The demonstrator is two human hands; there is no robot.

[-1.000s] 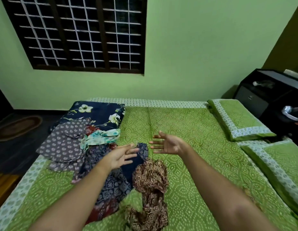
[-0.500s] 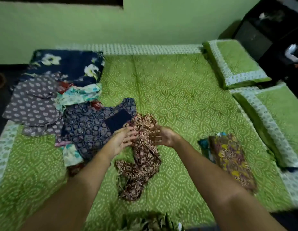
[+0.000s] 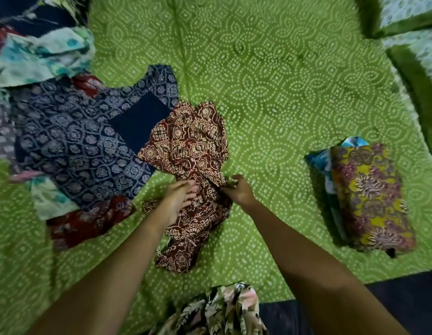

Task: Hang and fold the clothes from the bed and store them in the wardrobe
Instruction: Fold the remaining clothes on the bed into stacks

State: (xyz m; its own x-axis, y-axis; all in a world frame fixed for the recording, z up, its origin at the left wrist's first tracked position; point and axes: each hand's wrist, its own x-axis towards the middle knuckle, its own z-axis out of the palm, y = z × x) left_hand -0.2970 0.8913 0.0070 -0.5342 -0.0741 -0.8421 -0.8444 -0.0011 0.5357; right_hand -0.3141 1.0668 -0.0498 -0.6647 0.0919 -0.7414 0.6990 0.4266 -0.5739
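Observation:
A crumpled maroon garment with a cream print [image 3: 193,151] lies in the middle of the green bedspread [image 3: 282,93]. My left hand [image 3: 177,201] rests on its lower middle with fingers fairly straight. My right hand [image 3: 238,191] pinches the cloth at its right edge, fingers curled round a fold. To the left lies a navy patterned garment [image 3: 77,141] on a heap of other clothes, among them a turquoise floral piece [image 3: 41,54]. A folded yellow and purple floral stack [image 3: 369,197] sits on the bed to the right.
Green pillows [image 3: 418,56] with white borders lie at the upper right. The bed's near edge runs along the bottom right, with dark floor [image 3: 403,298] beyond it. A leaf-print garment [image 3: 222,310] that I wear shows at the bottom centre.
The view has tilted down and closer to the bed. Both hands dropped from above the pile onto the maroon garment; the right hand has closed on its edge.

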